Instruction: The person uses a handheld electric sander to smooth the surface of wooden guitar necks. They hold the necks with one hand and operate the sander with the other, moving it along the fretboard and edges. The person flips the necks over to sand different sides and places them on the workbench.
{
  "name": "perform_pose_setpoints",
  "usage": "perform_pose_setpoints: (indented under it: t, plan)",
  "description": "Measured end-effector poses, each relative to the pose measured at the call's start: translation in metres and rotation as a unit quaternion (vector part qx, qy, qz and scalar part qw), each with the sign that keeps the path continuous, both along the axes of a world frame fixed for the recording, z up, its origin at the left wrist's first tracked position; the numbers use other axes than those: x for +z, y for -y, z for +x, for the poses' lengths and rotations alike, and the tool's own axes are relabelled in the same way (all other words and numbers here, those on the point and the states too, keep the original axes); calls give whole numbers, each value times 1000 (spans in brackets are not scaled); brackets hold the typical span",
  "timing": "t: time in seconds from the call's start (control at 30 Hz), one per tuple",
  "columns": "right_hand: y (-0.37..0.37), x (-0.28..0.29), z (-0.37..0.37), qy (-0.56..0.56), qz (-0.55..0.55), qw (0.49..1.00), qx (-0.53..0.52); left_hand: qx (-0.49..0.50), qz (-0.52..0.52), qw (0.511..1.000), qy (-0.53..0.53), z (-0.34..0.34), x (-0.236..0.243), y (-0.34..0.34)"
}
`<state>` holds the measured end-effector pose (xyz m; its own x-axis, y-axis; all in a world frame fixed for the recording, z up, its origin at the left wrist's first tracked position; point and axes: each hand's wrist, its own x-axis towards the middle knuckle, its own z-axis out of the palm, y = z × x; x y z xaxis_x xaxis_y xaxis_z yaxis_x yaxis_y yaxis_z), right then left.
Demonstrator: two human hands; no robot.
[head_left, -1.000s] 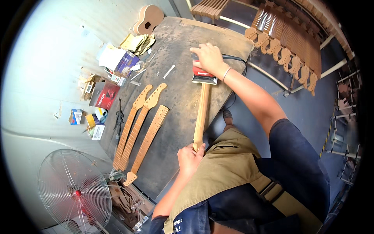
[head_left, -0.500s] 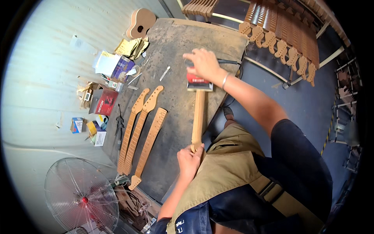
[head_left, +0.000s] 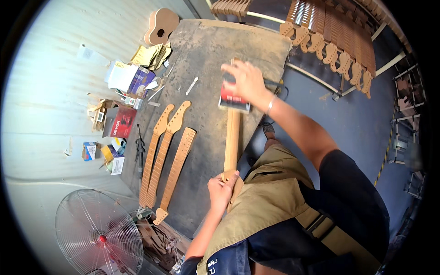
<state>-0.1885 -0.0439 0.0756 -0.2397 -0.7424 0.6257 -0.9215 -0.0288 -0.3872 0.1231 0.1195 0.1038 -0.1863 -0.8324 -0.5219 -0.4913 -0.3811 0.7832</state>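
A pale wooden guitar neck [head_left: 232, 142] lies lengthwise in front of me, its headstock close to my apron. My left hand [head_left: 220, 190] is closed round the headstock end, thumb on top. Over the far part of the neck, my right hand [head_left: 250, 82] grips a red and black power sander [head_left: 233, 99] from above. The sander's pad rests on the wood, and a bit of the neck's far end shows beyond it. To the left lie two fretted necks [head_left: 166, 133] side by side, and another fretted neck [head_left: 176, 172] turned the opposite way.
Along the bench's [head_left: 206, 50] left edge stand a red box [head_left: 123, 121], a purple box [head_left: 142, 81] and yellow sandpaper sheets [head_left: 151, 56]. A small guitar body [head_left: 162, 26] leans at the back. A fan [head_left: 101, 236] stands lower left; a rack of necks [head_left: 332, 41] is far right.
The sander and my right hand have shifted slightly toward me along the neck, uncovering its far end. More of the headstock now shows by my left hand, which keeps its grip.
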Motion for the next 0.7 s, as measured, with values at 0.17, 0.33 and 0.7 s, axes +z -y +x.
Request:
perform_pose_setpoints:
  t: [0.17,0.33,0.7]
  plan:
    - [-52,25,44,57,84,993,63,14,22,1000,-4,4,-4,-1]
    - [-136,51,97,94,47,982,155,22,28,998,-47,9,-8,-1]
    - [-72,19,47,85,16,996,36,59,67,993,-76,3,-10,-5]
